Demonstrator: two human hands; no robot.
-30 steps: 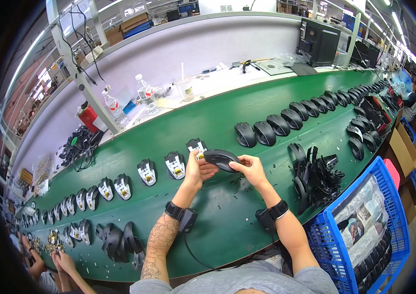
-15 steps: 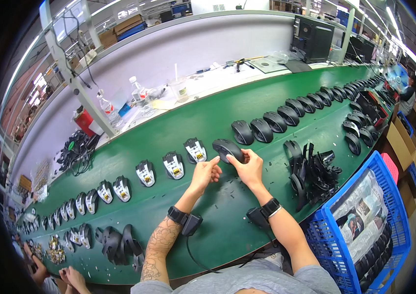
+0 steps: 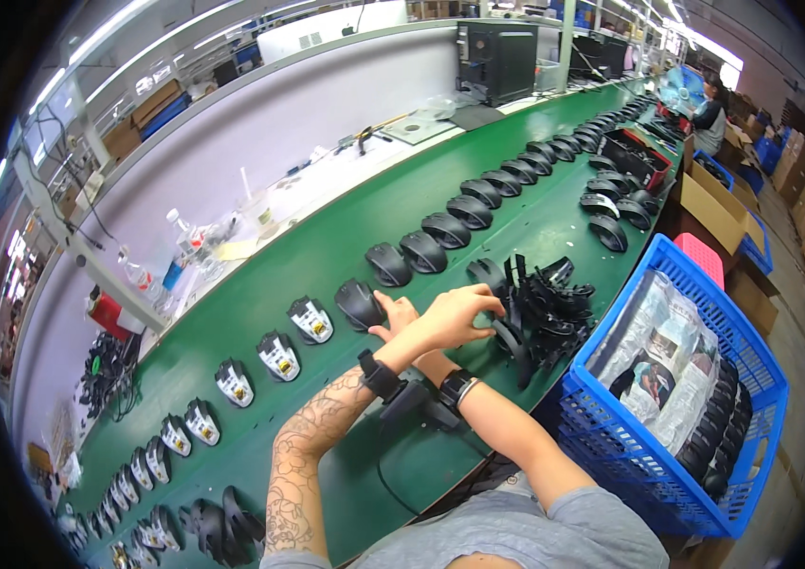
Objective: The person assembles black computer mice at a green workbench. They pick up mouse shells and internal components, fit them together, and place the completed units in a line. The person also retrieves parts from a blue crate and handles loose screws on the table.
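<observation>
My arms are crossed, with the tattooed left forearm passing over the right wrist. My right hand (image 3: 397,316) has its thumb and fingers on the near right end of a black computer mouse (image 3: 359,302), which sits in line with the row on the green table (image 3: 346,398). My left hand (image 3: 457,318) is stretched to a heap of curved black mouse shell parts (image 3: 554,313). Its thumb and fingers are bent but apart, beside the top end of one curved shell part (image 3: 513,353); no part is seen lifted.
Half-built mice with bare white insides (image 3: 278,356) run down to the left. Covered black mice (image 3: 422,252) continue toward the far right. A blue crate (image 3: 602,417) with wrapped contents and black pieces stands at the right edge. More shell parts (image 3: 218,526) lie at lower left.
The view has turned to the right. My left hand has left the mouse and crossed over to the shell parts; my right hand has stayed at the mouse, which now sits lower in the row.
</observation>
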